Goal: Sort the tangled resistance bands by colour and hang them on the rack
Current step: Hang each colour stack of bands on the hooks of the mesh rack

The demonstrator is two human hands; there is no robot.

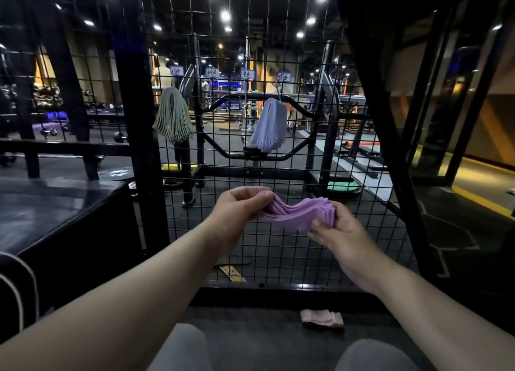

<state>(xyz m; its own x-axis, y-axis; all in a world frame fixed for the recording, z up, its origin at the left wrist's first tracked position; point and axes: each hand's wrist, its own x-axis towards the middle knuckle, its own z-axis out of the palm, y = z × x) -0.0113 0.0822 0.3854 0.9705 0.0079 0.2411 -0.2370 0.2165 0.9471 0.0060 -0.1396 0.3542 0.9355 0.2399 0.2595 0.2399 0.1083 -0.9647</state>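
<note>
Both hands, left hand [237,203] and right hand [338,232], grip opposite ends of a purple band stack [295,213] near the wire rack [278,64].

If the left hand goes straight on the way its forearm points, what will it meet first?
Probably the wire grid just behind the purple bands that the left hand grips; depth is unclear.

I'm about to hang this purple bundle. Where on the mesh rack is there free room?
Free: the mesh rack between the green bands and the pale blue bands, and the stretch right of the blue ones up to the slanted black frame. Crowded: only where those two bundles hang.
</note>
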